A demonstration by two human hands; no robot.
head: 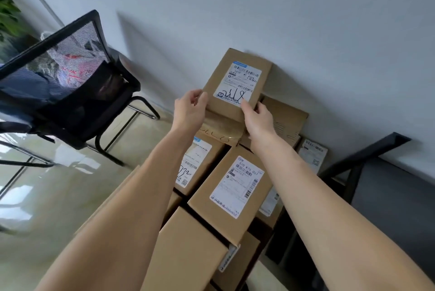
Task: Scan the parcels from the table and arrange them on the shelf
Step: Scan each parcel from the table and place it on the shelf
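Both hands' grip on the top parcel [236,83] hides its near corners.

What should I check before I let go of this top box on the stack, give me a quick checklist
1. Both hands on the box: ok. The left hand and right hand hold the near corners of the top box.
2. Label facing out: ok. The label is visible, with handwriting on it.
3. Fully seated on the stack: cannot tell. Its underside is hidden.
4. Back against the wall: cannot tell. It looks close, but contact is not visible.
5. Support beneath: ok. The taped box lies directly under it.
6. Scanned: cannot tell.
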